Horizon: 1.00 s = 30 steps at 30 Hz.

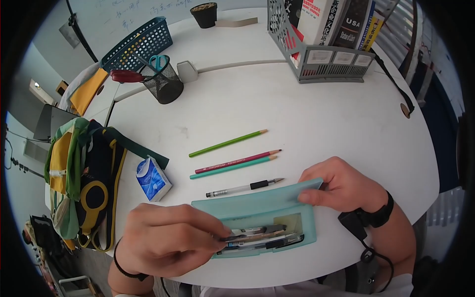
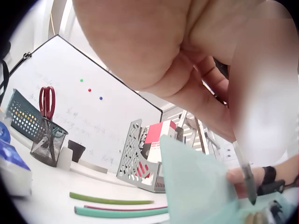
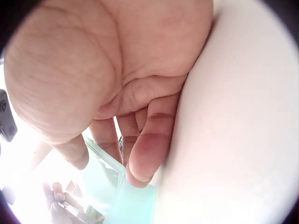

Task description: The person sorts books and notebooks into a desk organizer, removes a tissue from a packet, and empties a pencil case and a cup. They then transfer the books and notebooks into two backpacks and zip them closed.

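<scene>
A translucent teal pencil case [image 1: 310, 225] lies with its lid [image 1: 262, 197] raised at the table's near edge. My right hand [image 1: 346, 188] grips the lid at its right end, thumb on the near face and fingers behind. In the right wrist view, that hand [image 3: 149, 135] is beside the teal plastic. Over the case's left end, my left hand [image 1: 173, 237] pinches a slim pen [image 2: 245, 172], its dark grey end pointing down toward the case in the left wrist view. Several pens [image 1: 277, 242] lie inside. Beyond the lid are a clear black-gripped pen [image 1: 242, 188] and three pencils [image 1: 232, 166].
Left of the pencils stand a blue-white tissue pack [image 1: 152, 179] and a green-navy backpack [image 1: 89, 183]. Farther back are a mesh cup [image 1: 166, 86] with scissors [image 1: 126, 76], a teal basket [image 1: 136, 47], a plant pot [image 1: 204, 16] and a grey book rack [image 1: 331, 72].
</scene>
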Motion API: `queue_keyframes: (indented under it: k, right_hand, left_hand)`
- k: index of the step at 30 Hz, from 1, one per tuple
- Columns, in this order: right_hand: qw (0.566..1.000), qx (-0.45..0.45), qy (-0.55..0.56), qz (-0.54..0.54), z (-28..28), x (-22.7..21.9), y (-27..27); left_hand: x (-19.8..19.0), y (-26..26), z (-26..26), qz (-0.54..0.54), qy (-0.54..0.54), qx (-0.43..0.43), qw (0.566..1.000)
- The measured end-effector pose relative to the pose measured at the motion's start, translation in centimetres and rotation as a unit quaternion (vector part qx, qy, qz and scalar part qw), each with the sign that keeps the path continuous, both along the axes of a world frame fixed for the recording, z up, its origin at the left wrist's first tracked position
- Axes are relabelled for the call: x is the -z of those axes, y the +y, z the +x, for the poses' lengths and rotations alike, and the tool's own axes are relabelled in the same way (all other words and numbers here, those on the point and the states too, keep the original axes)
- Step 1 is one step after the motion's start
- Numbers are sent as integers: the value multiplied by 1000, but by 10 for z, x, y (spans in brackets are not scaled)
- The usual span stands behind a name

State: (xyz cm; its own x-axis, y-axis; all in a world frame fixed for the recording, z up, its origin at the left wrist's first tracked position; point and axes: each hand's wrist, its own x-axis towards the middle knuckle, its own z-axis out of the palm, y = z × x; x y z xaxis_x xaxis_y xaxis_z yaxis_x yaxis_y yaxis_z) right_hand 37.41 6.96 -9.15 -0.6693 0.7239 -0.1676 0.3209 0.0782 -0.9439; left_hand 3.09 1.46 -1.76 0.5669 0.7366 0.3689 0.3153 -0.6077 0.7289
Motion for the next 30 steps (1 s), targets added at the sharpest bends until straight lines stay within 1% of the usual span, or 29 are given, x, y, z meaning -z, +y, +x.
queue_keyframes:
  k: [1,3,5,6,8,11,12,14,15,17,19,24,26,27,29,30]
  right_hand:
    - [999,17,31,12,-1,3,-1]
    - [1000,16,21,12,-1,2,-1]
    - [1000,16,11,12,0,1,-1]
    - [1000,17,10,12,-1,-1,-1]
    - [1000,17,10,12,-1,-2,-1]
    - [1000,18,10,14,-2,-1,0]
    - [1000,15,6,25,-2,0,0]
    - [999,11,2,37,-1,1,0]
    - [999,17,2,27,-2,1,-1]
    - [1000,23,2,18,-2,-1,-1]
    - [1000,24,-15,2,-2,-4,-1]
    - [1000,21,-20,14,-3,-6,-1]
    - [999,22,-18,18,-3,-6,-1]
    - [1000,24,-17,9,-3,-6,-2]
    - [1000,26,-16,2,-1,-4,-1]
    - [1000,6,-2,-2,1,-3,0]
  left_hand:
    - [3,1,1,-4,38,-4,999]
    - [5,0,6,-2,50,-6,999]
    - [5,0,9,14,152,-9,988]
    - [6,-1,10,15,152,-8,988]
    - [8,-4,11,11,232,0,973]
    - [9,-4,15,7,259,7,966]
    - [11,-3,14,5,260,6,966]
    - [17,0,12,50,262,39,963]
    - [18,0,12,50,261,38,963]
    - [20,1,15,85,274,35,957]
    - [22,-2,19,73,289,37,954]
    - [22,-5,22,57,321,45,944]
    - [17,-1,18,66,305,90,946]
    - [13,-2,18,67,306,89,946]
    - [4,-5,17,96,244,35,964]
    - [1,-4,13,98,244,34,964]
